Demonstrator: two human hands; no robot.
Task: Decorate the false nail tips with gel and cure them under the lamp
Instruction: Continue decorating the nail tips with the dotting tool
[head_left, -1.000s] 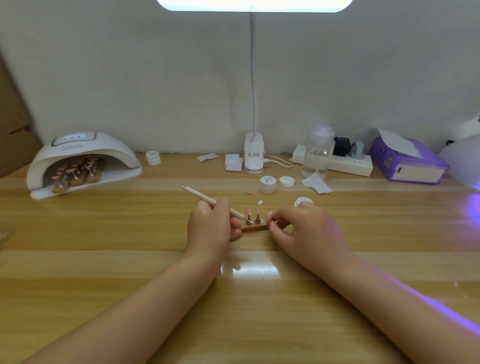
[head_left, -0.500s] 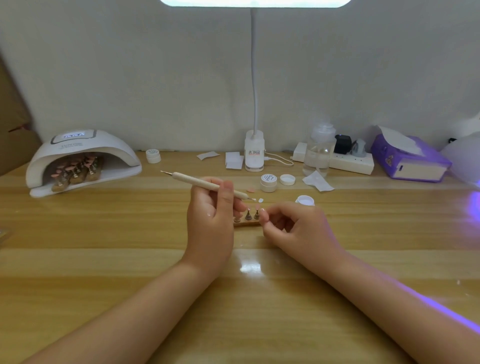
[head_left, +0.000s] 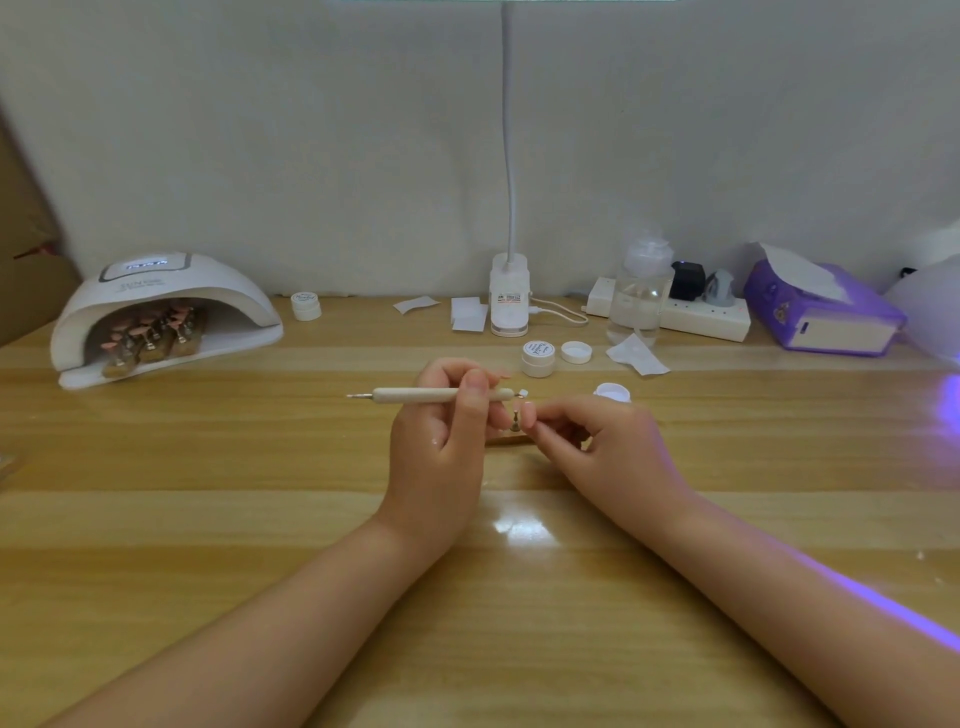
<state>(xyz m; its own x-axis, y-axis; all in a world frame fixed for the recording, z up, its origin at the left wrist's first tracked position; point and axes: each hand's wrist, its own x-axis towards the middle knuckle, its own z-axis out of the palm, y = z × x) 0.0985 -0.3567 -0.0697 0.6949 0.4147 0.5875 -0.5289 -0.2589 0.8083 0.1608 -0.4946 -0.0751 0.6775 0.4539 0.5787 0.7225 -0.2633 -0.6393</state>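
Note:
My left hand (head_left: 441, 447) grips a pale wooden dotting tool (head_left: 431, 395) that lies level, its right end next to a tiny white piece (head_left: 523, 393). My right hand (head_left: 608, 447) has its fingers curled, thumb and forefinger pinching what looks like a pale nail tip (head_left: 527, 415) beside a metal peg (head_left: 514, 423). The peg stands on a wooden holder strip (head_left: 511, 440), mostly hidden by both hands. At the far left, the white curing lamp (head_left: 161, 291) holds several stands of pink nail tips (head_left: 150, 338).
A gel pot (head_left: 538, 357), its lid (head_left: 576, 352) and an open pot (head_left: 613, 391) sit just behind my hands. Along the wall are a small jar (head_left: 305, 305), a desk lamp base (head_left: 509, 301), a clear bottle (head_left: 641, 296), a power strip (head_left: 701, 317) and a purple tissue box (head_left: 821, 317).
My left hand lifted the tool off the holder and turned it level. My right hand shifted from the holder's end up to the peg.

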